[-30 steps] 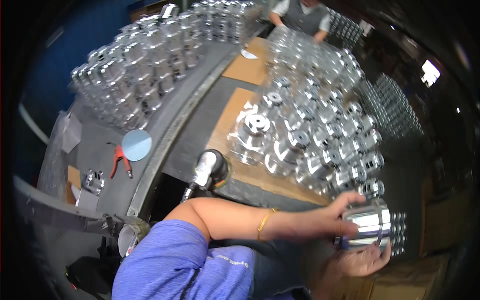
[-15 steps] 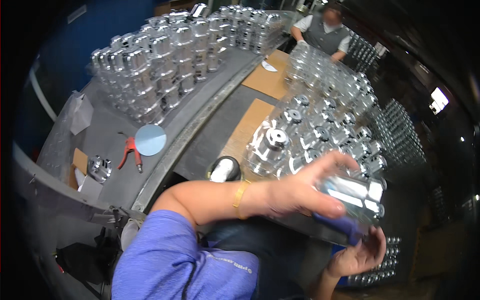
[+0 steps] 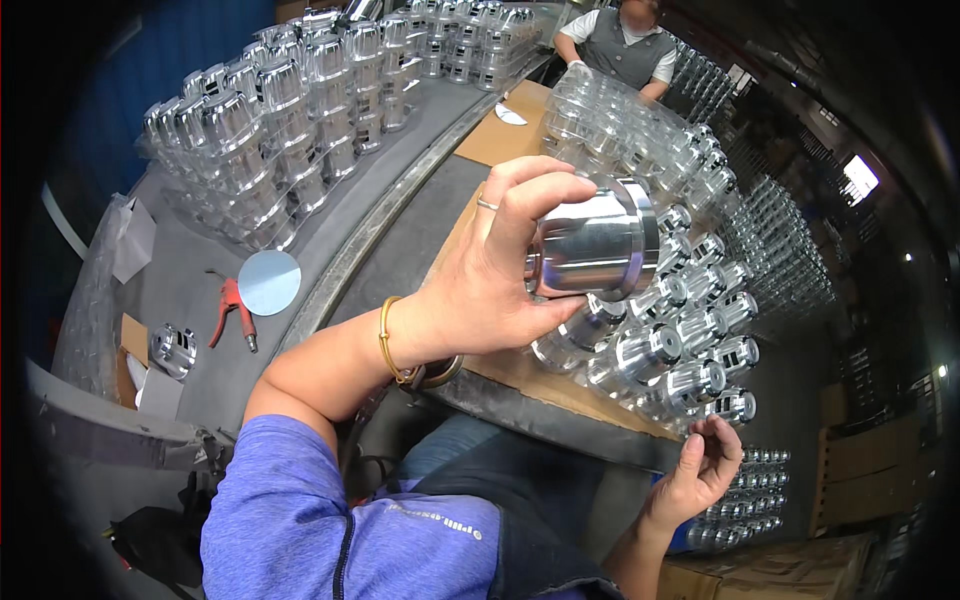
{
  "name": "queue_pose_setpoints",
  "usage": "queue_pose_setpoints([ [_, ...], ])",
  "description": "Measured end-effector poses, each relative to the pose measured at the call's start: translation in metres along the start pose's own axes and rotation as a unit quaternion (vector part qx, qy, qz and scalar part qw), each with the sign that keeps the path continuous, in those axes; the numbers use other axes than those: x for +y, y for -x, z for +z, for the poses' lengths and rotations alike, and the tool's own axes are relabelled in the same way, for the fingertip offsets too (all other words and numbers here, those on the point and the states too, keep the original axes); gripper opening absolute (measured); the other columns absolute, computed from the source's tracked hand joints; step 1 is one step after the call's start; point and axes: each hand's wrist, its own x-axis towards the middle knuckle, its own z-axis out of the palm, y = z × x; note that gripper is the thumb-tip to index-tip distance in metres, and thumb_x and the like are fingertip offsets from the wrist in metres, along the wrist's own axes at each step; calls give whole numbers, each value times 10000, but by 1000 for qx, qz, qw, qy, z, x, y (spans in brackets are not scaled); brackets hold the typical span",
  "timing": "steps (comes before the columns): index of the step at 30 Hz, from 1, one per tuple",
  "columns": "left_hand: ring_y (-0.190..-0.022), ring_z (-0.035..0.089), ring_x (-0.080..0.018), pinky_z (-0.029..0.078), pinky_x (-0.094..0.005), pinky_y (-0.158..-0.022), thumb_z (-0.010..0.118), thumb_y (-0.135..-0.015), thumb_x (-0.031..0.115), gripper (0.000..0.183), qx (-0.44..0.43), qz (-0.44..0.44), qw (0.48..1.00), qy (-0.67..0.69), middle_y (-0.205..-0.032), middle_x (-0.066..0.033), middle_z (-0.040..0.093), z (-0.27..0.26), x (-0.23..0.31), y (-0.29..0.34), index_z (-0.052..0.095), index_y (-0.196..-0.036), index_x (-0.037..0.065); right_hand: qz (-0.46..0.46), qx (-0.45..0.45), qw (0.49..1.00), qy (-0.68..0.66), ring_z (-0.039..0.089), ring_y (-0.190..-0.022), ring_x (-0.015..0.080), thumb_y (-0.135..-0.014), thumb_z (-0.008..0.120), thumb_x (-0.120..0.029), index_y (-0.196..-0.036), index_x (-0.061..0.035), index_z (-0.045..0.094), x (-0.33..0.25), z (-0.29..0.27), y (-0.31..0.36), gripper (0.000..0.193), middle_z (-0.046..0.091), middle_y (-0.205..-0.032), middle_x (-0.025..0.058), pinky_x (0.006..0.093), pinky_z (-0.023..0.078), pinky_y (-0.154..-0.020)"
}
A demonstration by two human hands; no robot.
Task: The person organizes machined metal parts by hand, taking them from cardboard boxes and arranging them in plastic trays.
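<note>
My left hand point(image 3: 470, 285) grips a shiny chrome-coloured metal cylinder point(image 3: 588, 240) on its side, raised over the table, with a wider rim band turned to the right. Fingers lie over its top and the thumb presses from below. My right hand point(image 3: 697, 482) is lower right, apart from the cylinder; its fingers are loosely curled with the thumb apart, and nothing shows in them. Just beyond it, several similar metal cylinders point(image 3: 697, 381) lie in rows on a cardboard sheet point(image 3: 560, 392).
Stacked clear trays of metal parts point(image 3: 285, 130) stand at the back left. A red-handled air blow gun point(image 3: 233, 312), a pale round disc point(image 3: 269, 283) and a loose metal part point(image 3: 174, 350) lie on the left surface. A co-worker point(image 3: 622, 50) stands across the table.
My left hand has brought the metal cylinder up and leftward, away from my right hand. The right hand has moved slightly left and up. The view has shifted a little.
</note>
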Motion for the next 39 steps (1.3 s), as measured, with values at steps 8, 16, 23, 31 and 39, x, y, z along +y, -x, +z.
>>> queue_pose_setpoints([
  [8,-1147,409,-339,407,-410,-917,783,-559,44,805,16,38,997,-70,-1232,-196,391,0,-13,0,363,-1245,79,36,-17,999,16,516,-898,139,-824,552,32,-1047,14,529,2,7,-3,225,510,-1049,81,264,436,-826],
  [16,-1013,515,-323,485,-385,-717,700,-630,105,481,7,208,965,-158,-1148,-66,487,11,-15,-2,552,-1055,273,97,-43,994,-3,549,-932,148,-845,573,-29,-1054,5,552,-1,16,-10,213,575,-1015,85,284,450,-845],
  [23,-902,541,-315,492,-361,-639,731,-623,352,596,-15,311,949,-47,-1195,-132,489,48,5,6,538,-1147,144,71,-145,987,-9,565,-816,127,-766,719,-129,-1009,39,587,-12,43,-23,324,584,-903,81,249,458,-754],
  [31,-1107,502,-367,419,-444,-919,734,-706,120,494,-137,205,968,51,-1257,-205,432,18,14,-11,538,-1151,207,273,-30,913,-301,606,-875,170,-867,578,-110,-1155,41,498,-5,43,-23,335,601,-1014,122,285,517,-761],
  [39,-1108,500,-269,462,-346,-841,791,-646,99,799,-184,53,962,197,-1317,-211,362,15,9,-9,342,-1305,52,313,-50,864,-391,621,-864,181,-855,533,-22,-1148,14,498,14,28,-12,298,585,-1087,117,262,539,-709],
])
